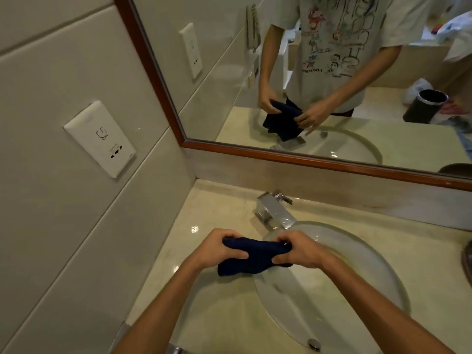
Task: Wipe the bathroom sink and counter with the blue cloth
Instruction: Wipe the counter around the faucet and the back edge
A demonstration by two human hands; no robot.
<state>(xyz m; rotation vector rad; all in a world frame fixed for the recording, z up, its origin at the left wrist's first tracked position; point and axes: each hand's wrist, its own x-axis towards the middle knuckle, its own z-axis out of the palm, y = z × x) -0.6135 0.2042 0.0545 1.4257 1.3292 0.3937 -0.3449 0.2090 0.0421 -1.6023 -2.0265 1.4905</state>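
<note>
Both hands hold a dark blue cloth [251, 259] in the air over the left rim of the sink [357, 284]. My left hand [219, 247] grips its left end and my right hand [298, 249] grips its right end, so the cloth is bunched between them and part of it hangs down. The sink is a white oval bowl set into a pale marble counter [204, 215], with its drain [313, 344] near the bottom edge of the view. A chrome faucet [274, 209] stands behind the bowl, just beyond the hands.
A wood-framed mirror [319, 154] runs along the back wall and reflects a person holding the cloth. A white wall socket plate [100, 139] sits on the tiled wall at left. A dark round object [467, 261] lies at the counter's right edge.
</note>
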